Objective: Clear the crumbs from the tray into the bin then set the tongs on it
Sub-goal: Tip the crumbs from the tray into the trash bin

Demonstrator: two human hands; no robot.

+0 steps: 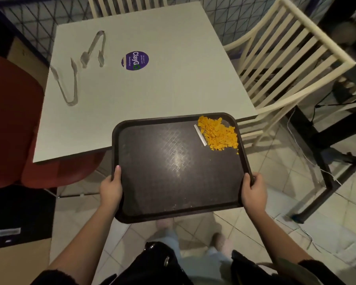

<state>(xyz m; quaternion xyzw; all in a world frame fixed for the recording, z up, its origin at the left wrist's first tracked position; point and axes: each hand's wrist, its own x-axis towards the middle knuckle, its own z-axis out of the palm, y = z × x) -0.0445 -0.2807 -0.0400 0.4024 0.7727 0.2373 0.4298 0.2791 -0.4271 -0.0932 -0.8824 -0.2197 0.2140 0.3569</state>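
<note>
Left hand (111,188) grips tray (173,182) left rim | right hand (254,192) grips right rim | tray held at table (152,95) near corner | crumbs (220,133) (orange) heaped in tray's far-right corner | two tongs (70,102) on table's left side

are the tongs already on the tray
No, both tongs lie on the white table, apart from the tray, which holds only crumbs and a white strip.

We see a dark brown tray (173,182) with a faint criss-cross pattern, orange-yellow crumbs (219,133), a white table (152,93) bearing a purple sticker (135,60), and a red seat (10,120) at left.
</note>
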